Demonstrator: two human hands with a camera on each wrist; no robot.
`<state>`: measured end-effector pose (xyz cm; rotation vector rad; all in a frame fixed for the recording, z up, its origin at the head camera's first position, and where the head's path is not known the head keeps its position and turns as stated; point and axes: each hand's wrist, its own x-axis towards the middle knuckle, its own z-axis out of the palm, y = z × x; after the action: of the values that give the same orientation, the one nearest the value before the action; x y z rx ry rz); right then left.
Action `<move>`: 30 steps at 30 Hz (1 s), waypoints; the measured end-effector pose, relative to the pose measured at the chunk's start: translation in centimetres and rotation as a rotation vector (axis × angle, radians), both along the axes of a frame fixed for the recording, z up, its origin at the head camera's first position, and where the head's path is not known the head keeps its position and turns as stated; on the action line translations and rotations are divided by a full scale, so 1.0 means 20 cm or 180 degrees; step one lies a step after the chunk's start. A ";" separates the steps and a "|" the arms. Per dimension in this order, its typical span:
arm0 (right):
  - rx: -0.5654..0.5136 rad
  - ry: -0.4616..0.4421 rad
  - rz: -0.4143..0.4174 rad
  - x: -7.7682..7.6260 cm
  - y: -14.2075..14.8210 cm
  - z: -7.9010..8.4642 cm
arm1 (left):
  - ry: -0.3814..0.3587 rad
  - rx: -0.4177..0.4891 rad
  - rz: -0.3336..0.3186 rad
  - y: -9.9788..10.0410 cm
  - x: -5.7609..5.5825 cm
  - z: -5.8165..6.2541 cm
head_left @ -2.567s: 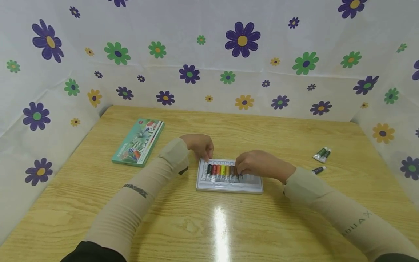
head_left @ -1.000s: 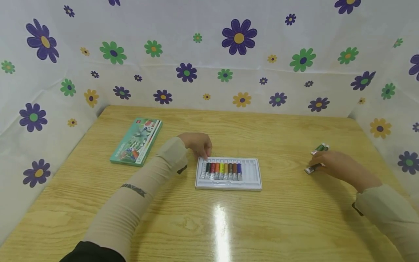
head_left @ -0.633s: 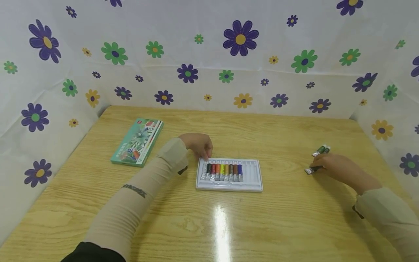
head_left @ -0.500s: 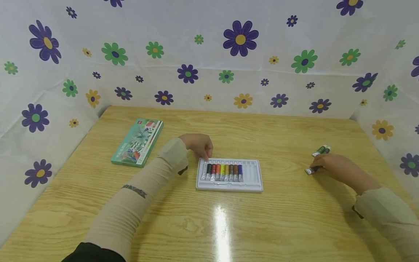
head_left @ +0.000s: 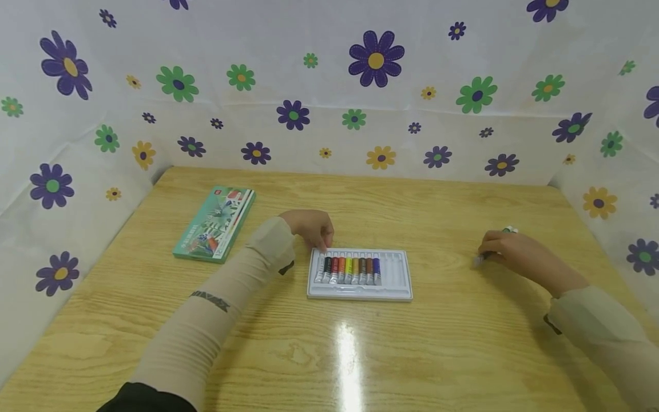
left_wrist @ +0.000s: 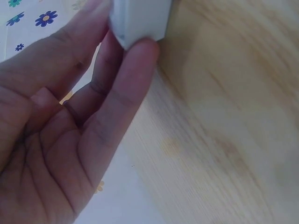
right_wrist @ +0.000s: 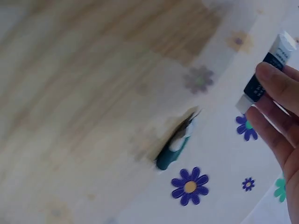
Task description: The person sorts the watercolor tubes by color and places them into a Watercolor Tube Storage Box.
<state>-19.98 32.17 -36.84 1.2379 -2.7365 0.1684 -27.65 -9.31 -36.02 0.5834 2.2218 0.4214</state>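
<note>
A white plastic tray (head_left: 396, 290) lies mid-table with a row of small paint tubes (head_left: 349, 270) in its slots, running from white at the left to blue at the right; slots at its right end hold nothing. My left hand (head_left: 311, 227) pinches the tray's far left corner, and the left wrist view shows fingers on the tray's edge (left_wrist: 145, 21). Over the table's right side, my right hand (head_left: 522, 257) holds a dark paint tube (right_wrist: 254, 87) between thumb and fingers. Behind it lie green paint tubes (right_wrist: 174, 147), largely hidden in the head view.
A flat green paint box (head_left: 215, 223) with printed pictures lies at the left of the wooden table (head_left: 288, 343). White cloth (head_left: 304, 68) with flower prints stands along the back and both sides.
My right hand went from the tray to the loose tubes at the right and took the dark one, now shifting slightly left with it. A blue tube shows in the row. My left hand stays put.
</note>
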 end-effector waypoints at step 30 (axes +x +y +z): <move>0.0039 0.0124 0.1386 -0.04 -0.81 0.01 | -0.0021 0.0027 0.0038 -0.01 0.01 0.02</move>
<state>-20.74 15.93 -36.67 1.8026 -2.3990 0.1670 -27.39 -9.46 -35.64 0.5727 2.2191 0.4387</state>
